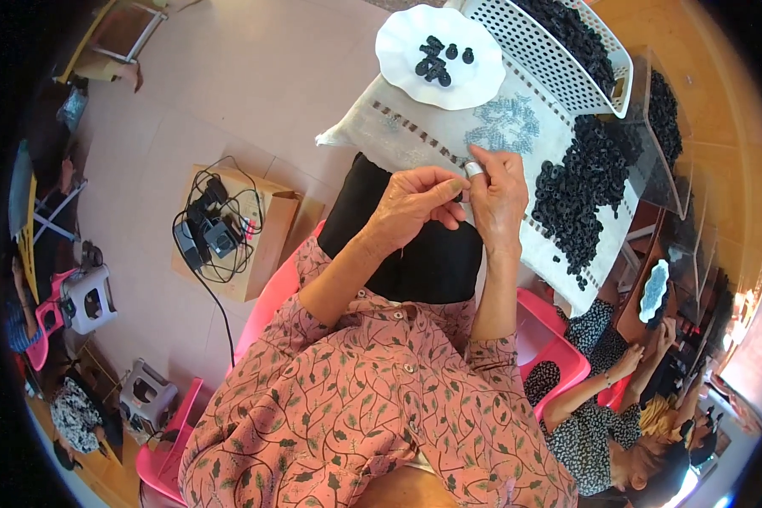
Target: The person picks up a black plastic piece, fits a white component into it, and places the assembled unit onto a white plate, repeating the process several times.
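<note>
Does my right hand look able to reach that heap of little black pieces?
Probably yes: the heap lies beside your right hand with nothing visible between them, though that hand looks occupied close against your left hand.

Left: open room above the floor.
Cloth: narrow lane between blue-grey pieces and black heap.
Far side: plate and perforated basket bar the way.
Right: transparent panel stands beyond the heap.

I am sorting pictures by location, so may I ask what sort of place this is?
Probably a small workshop for handwork: there is a heap of small black parts, a white basket holding more black pieces, and another person at the right.
</note>
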Demonstrator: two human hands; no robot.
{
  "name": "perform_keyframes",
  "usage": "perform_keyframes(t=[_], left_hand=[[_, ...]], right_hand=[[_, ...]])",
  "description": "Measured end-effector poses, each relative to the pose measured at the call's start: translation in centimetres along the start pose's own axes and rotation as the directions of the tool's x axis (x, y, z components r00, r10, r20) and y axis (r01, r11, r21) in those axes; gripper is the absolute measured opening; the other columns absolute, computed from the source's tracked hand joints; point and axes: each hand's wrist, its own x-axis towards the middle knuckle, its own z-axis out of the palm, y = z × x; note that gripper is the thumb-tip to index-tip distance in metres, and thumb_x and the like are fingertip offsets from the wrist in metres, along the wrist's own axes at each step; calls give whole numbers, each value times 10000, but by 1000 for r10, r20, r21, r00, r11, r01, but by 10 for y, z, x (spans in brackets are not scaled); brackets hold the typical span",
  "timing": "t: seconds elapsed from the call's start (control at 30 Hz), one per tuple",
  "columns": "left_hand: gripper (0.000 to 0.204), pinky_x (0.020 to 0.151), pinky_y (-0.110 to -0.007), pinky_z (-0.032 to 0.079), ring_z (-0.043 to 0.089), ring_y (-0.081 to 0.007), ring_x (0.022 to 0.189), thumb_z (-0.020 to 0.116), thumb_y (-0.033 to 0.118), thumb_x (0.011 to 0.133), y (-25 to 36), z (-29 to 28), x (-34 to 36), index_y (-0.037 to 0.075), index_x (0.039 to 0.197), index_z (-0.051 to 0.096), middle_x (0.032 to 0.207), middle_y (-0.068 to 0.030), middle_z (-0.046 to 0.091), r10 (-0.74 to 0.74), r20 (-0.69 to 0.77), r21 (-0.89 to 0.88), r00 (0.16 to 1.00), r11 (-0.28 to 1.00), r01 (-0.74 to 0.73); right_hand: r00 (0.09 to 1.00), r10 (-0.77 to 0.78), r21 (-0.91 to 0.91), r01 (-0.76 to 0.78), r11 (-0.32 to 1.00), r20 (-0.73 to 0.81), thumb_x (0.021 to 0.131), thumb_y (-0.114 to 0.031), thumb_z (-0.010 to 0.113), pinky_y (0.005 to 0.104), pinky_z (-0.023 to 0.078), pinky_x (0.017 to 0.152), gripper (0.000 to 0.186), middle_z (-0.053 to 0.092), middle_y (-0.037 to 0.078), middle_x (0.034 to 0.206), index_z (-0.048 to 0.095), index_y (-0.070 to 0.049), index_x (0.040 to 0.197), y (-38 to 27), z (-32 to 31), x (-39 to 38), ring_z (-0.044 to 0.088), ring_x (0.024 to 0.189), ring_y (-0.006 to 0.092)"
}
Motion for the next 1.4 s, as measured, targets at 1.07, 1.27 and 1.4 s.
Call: perform_keyframes(t=[1.07, 1.27, 1.4], left_hand=[[247, 715, -276, 560, 655, -172, 827, 504, 118, 959, -6, 3, 1, -34, 1139, 579, 1021, -145, 642, 26, 98, -245, 995, 970, -1], [235, 698, -275, 560, 655, -166, 805, 508, 109, 956, -6, 1, 1, -24, 1134, 584, 1006, -143, 646, 22, 118, -279, 993, 960, 12], [198, 654, -257, 555, 651, -150, 764, 544, 118, 939, -6, 0, 0, -7, 1081, 602, 957, -124, 654, 11, 105, -282, 994, 959, 19]], right_hand=[[936, 348, 656, -292, 696, 48, 880, 20, 562, 188, 433, 589, 125, 603, 26, 854, 604, 11, 998, 0, -16, -47, 521, 694, 51], [944, 327, 657, -276, 702, 48, 907, -10, 552, 196, 455, 596, 133, 610, 38, 876, 592, 4, 1033, -1, -14, -55, 556, 708, 75], [940, 334, 658, -296, 693, 71, 908, -12, 551, 196, 466, 598, 132, 614, 44, 880, 589, 2, 1034, -9, -18, -57, 572, 713, 81]])
